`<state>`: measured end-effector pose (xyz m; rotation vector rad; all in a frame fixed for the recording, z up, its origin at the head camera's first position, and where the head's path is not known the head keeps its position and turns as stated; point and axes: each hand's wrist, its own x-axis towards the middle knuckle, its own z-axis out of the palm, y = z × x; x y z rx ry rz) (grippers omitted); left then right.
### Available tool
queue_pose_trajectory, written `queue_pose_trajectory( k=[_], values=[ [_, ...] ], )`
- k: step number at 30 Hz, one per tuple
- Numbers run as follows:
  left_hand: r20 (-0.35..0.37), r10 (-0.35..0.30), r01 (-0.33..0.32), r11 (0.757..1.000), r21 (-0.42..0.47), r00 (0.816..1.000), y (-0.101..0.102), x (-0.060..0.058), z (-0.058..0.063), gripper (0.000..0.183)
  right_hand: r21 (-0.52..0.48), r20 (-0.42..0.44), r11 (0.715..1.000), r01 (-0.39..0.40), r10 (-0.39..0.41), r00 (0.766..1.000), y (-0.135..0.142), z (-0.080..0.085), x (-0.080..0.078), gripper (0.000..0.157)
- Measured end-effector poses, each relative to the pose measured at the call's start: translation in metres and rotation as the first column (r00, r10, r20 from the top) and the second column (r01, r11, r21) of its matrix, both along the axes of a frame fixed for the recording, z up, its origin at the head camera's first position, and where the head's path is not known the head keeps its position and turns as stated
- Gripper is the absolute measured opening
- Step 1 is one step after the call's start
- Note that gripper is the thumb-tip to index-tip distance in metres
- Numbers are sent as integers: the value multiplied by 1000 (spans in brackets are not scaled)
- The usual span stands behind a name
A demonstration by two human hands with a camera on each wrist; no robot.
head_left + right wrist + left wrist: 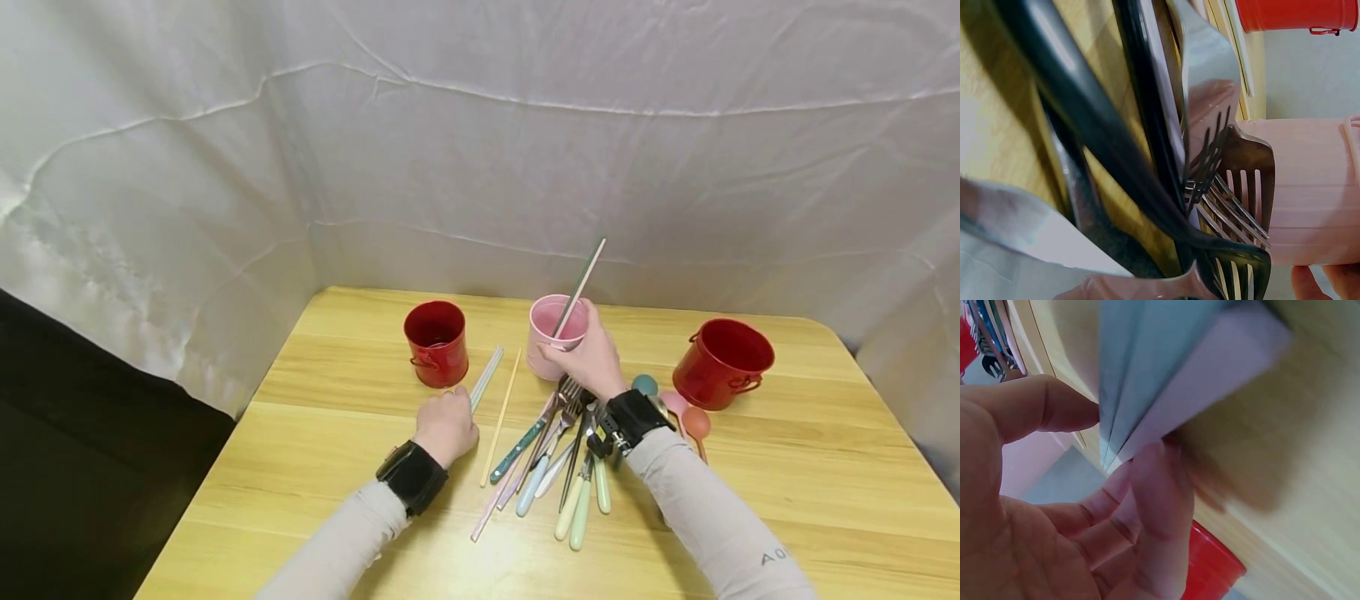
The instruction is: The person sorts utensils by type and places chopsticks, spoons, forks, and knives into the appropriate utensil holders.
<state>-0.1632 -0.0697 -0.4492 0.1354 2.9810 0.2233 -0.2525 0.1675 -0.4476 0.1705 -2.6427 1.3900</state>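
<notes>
My left hand (447,425) pinches several pale blue-green and lilac chopsticks (1147,356) between thumb and fingers, low over the table; their far ends show beyond the hand in the head view. My right hand (591,358) grips the side of a pink bucket (540,357) near its rim, thumb toward me and fingers on the right. Two chopsticks (583,283), one green and one pale, lean up out of that bucket. Below the right wrist lies a pile of forks (1210,106) and knives with coloured handles. A single yellowish chopstick (501,421) lies between the hands.
A tall red bucket (450,358) stands behind the left hand. At the right is a wider red bucket (697,379), with pink and orange spoons (697,422) lying before it. Pinkish chopsticks (491,510) stick out of the pile's left side. Grey cloth (480,167) hangs behind the table.
</notes>
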Motion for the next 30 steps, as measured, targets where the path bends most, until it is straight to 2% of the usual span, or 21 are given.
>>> queue_pose_trajectory(
  k=[7,15,23,30],
  values=[
    [-18,12,-13,998,-65,1000,8,-3,-3,33,3,1,1000,3,-3,1000,0,-1,-2,103],
    [-82,-2,-8,994,-112,997,12,-1,-4,27,14,-2,1000,12,-12,1000,1,-2,-2,102],
    [-98,-18,15,999,-39,995,6,-3,0,11,13,-5,1000,5,-5,1000,1,-3,-3,102],
    [-68,-45,47,999,21,997,-1,-3,4,13,15,-12,1000,7,-6,1000,1,-4,-3,101]
  ],
)
